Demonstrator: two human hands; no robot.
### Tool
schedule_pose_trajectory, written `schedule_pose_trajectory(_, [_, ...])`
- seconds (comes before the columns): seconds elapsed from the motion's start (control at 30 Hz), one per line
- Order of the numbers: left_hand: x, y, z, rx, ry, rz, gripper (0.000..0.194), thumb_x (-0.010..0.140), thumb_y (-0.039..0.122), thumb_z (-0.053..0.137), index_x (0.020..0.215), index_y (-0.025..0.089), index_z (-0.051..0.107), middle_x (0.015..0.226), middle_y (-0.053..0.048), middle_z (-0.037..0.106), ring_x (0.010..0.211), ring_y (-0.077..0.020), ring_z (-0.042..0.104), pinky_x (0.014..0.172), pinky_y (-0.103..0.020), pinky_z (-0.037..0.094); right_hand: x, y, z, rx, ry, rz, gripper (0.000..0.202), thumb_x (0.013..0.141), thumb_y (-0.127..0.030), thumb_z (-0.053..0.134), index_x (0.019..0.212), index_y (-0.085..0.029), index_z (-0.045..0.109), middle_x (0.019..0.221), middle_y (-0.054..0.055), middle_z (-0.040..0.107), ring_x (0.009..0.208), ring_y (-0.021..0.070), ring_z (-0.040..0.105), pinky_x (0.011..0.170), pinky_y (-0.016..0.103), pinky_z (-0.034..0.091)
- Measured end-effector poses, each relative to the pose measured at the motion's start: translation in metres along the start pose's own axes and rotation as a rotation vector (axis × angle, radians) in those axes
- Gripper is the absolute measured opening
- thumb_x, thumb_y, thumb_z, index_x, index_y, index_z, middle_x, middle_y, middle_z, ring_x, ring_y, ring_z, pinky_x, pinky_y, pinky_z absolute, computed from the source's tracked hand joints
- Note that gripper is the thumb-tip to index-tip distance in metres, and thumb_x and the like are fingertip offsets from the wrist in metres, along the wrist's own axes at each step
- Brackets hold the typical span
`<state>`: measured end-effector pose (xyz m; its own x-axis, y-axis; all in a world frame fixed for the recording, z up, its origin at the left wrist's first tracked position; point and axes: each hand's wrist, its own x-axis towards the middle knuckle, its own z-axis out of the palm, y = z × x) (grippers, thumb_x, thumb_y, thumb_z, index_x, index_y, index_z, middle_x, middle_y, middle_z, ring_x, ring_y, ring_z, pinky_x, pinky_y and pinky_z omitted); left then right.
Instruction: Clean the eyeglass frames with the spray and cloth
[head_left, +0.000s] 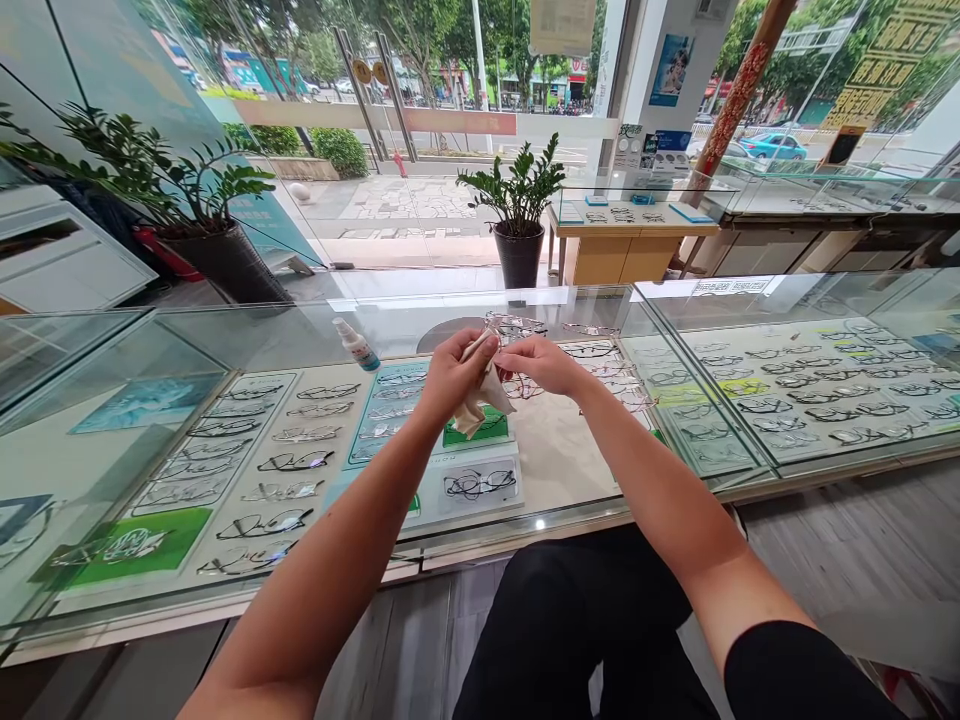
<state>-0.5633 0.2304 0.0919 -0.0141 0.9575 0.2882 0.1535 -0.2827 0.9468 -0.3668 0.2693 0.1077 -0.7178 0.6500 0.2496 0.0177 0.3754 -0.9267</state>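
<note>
My left hand [459,372] is closed on a beige wiping cloth [472,412], which hangs down below the fingers. Close beside it, my right hand [546,366] pinches a thin part of what looks like a pair of eyeglasses [495,338], mostly hidden by the cloth and fingers. Both hands are held above the glass counter. Just beyond them, more eyeglasses [517,325] lie on the glass top. A spray bottle [355,345] with a white top and blue-green base stands on the counter to the left of my hands.
Under the glass top [390,335], rows of eyeglass frames [296,461] and a clear case of glasses [481,483] are on display. Another glass showcase [817,385] adjoins on the right. Beyond the counter stand potted plants [519,215] and a small display table [634,230].
</note>
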Motion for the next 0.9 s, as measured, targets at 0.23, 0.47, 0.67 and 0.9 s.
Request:
schedule_pose_trajectory(0.23, [0.0031, -0.0039, -0.0015, 0.074, 0.066, 0.043, 0.054, 0.092, 0.070, 0.077, 0.075, 0.022, 0.062, 0.063, 0.002, 0.048, 0.060, -0.0138, 0.041, 0.056, -0.029, 0.031, 0.0005, 0.0017, 0.0012, -0.045, -0.005, 0.011, 0.042, 0.103, -0.050, 0.065, 0.075, -0.019, 0.066, 0.077, 0.002, 0.066, 0.075, 0.0152, 0.055, 0.073, 0.032, 0.045])
schedule_pose_trajectory(0.47, [0.0058, -0.0066, -0.0024, 0.096, 0.080, 0.060, 0.056, 0.096, 0.074, 0.069, 0.075, 0.022, 0.063, 0.064, 0.000, 0.052, 0.061, -0.0171, 0.047, 0.057, -0.031, 0.036, -0.0011, -0.0002, 0.0031, -0.060, -0.012, 0.044, 0.049, 0.102, -0.056, 0.069, 0.071, -0.020, 0.062, 0.067, -0.003, 0.053, 0.065, 0.0122, 0.041, 0.064, 0.031, 0.035])
schedule_pose_trajectory(0.67, [0.0054, -0.0046, -0.0036, 0.092, 0.060, 0.026, 0.053, 0.093, 0.073, 0.072, 0.089, 0.020, 0.075, 0.064, 0.001, 0.056, 0.059, -0.0161, 0.048, 0.057, -0.030, 0.037, -0.0016, 0.0006, 0.0026, -0.066, -0.009, 0.061, 0.048, 0.104, -0.052, 0.067, 0.069, -0.020, 0.060, 0.066, -0.004, 0.051, 0.065, 0.0119, 0.041, 0.066, 0.031, 0.035])
schedule_pose_trajectory(0.9, [0.0035, -0.0019, -0.0039, -0.059, -0.008, -0.056, 0.058, 0.080, 0.074, 0.086, 0.096, 0.019, 0.077, 0.076, -0.002, 0.068, 0.066, -0.0161, 0.056, 0.061, -0.028, 0.044, 0.0025, 0.0049, -0.0011, 0.056, 0.010, 0.031, 0.039, 0.100, -0.049, 0.070, 0.079, -0.017, 0.075, 0.081, 0.005, 0.074, 0.081, 0.0167, 0.063, 0.084, 0.034, 0.052])
